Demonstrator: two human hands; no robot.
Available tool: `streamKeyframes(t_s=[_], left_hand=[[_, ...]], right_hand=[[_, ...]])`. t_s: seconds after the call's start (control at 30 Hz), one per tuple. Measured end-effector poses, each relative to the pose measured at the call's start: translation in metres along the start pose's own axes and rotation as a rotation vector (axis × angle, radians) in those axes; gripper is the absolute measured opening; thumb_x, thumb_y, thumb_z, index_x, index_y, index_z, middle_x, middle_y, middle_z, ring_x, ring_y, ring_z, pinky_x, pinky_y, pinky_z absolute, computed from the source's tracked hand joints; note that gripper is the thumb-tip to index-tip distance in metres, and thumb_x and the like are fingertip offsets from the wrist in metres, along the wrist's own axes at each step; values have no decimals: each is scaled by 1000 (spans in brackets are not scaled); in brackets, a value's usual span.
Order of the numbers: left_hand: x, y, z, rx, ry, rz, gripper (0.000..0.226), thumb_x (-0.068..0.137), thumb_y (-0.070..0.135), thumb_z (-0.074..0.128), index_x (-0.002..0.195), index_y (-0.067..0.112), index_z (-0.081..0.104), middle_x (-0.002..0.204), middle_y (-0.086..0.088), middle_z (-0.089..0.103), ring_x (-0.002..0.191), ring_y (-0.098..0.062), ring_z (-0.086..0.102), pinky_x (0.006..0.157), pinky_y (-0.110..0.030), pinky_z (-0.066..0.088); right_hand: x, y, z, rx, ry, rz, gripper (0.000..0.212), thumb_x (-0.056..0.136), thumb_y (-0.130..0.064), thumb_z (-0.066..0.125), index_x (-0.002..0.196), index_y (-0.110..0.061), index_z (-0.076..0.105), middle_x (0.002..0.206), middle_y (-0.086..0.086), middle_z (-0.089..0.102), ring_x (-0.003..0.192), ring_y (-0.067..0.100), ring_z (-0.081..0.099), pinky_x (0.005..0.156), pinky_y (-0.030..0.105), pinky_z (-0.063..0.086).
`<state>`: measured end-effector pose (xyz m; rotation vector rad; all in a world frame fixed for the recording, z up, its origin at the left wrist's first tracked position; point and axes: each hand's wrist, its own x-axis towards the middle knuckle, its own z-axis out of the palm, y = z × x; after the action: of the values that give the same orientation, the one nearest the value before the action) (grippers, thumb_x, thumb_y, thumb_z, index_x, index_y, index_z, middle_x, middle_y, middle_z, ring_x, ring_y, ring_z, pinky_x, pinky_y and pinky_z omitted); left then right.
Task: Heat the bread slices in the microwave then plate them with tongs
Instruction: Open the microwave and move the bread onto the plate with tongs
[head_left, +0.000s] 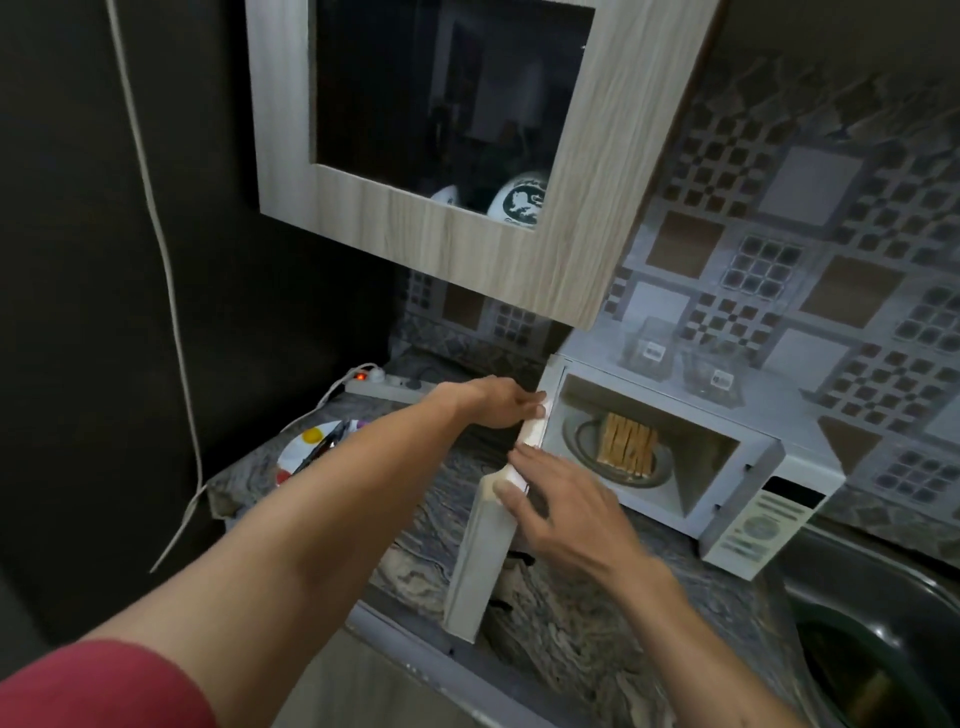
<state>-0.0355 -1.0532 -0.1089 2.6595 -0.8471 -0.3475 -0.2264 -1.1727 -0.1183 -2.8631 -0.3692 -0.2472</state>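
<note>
While both hands, left hand (498, 402) and right hand (556, 499), rest loose fingers on the open microwave door (480, 551) gripping nothing, bread slices (626, 444) sit inside; a hard shove could jolt the microwave (748, 519) along the worktop (571, 623).

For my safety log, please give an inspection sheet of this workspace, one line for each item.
Surface: marbled stone counter.
Job's things: bread slices on a tray inside the open microwave; tongs lying on the spotted plate.
Clutter: two jars on the microwave.
Hands: left hand and right hand both touching the microwave door edge.
Cables: white cord on the wall; power strip with a red light.
Surroundings: wall cabinet, patterned tiles, sink.
</note>
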Motion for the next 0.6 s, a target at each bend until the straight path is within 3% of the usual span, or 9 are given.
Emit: streamKeyframes(t_s=[0.1,0.2,0.27,0.4,0.5,0.6], left_hand=[[-10,-22,2,-259,76,49,78,82,80,39,150,46,21,158,2,31,145,-20,29,119,-44,24],[-15,-73,0,-434,214,-65,77,85,75,44,151,42,25,157,1,34,144,-21,31,119,-40,25],[-22,-116,-3,-385,174,-144,71,91,68,44,152,36,27,154,-3,38,141,-24,37,116,-42,30],[-39,-206,3,-304,103,-297,51,98,42,53,143,19,46,137,-9,55,121,-27,55,102,-35,46],[-47,-267,14,-149,132,-474,48,95,44,54,131,13,58,130,-15,60,118,-33,58,94,-34,47],[-52,-309,28,-161,124,-628,52,92,45,56,130,10,57,129,-17,60,116,-35,60,92,-38,51]], right_hand=[[25,-6,-11,30,195,4,55,98,-61,33,131,-27,61,133,-6,62,120,15,57,101,37,45],[65,-16,-13,92,286,-1,46,96,-57,36,114,-29,67,115,-6,67,106,15,62,90,39,51],[98,-28,-8,86,254,20,42,96,-57,38,112,-31,66,114,-9,64,105,13,60,89,39,51],[161,-56,11,-32,19,94,38,98,-52,43,118,-30,67,120,-2,62,109,22,59,88,40,51],[207,-72,48,-140,-250,219,39,96,-46,46,120,-23,67,124,9,63,111,31,61,86,39,50],[226,-73,103,-151,-420,360,40,90,-42,53,118,-18,68,124,13,64,111,34,63,84,36,50]])
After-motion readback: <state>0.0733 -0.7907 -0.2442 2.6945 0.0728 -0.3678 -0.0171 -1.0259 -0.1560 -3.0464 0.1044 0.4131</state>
